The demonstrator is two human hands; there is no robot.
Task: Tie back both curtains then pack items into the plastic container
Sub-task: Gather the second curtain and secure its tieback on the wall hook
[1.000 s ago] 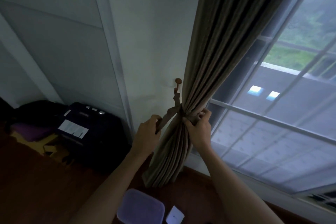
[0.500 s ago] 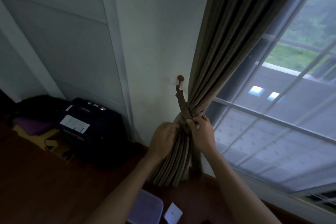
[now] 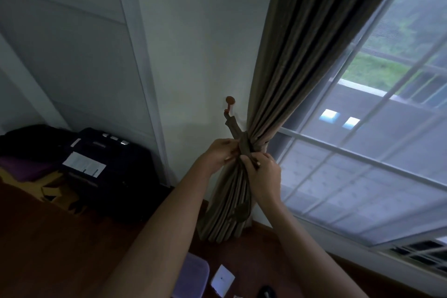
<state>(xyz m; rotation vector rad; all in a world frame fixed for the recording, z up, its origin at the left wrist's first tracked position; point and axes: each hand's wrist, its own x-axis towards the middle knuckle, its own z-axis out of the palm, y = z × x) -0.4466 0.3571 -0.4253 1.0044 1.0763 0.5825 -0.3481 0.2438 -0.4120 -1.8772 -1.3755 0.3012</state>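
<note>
Head view, far left: dark luggage [image 3: 96,159] rests on the wooden floor [image 3: 48,249] against the wall. At lower centre the plastic container [image 3: 193,278] sits on the floor, partly hidden by the left forearm. A white card [image 3: 222,279] lies just beside it on the right. Its contents cannot be made out.

The left hand [image 3: 219,155] is raised at the gathered waist of the curtain, fingers curled and pinching the tieback [image 3: 238,135] from the left. The wall hook [image 3: 230,101] stands just above this hand. The tieback hangs from the hook and runs diagonally down and right to wrap the bundle.

The right hand [image 3: 263,176] pinches the lower end of the tieback from the front right, touching the fabric. The curtain [image 3: 302,68] rises from the bundle, its long axis near vertical and leaning right, alongside the window [image 3: 362,176].

Assessment: the step in hand appears to be securing the tieback. The band lies between the two sets of fingers, both hands equally near, so fastening likely turns on drawing its end along the diagonal toward the hook. Packing appears not yet begun
</note>
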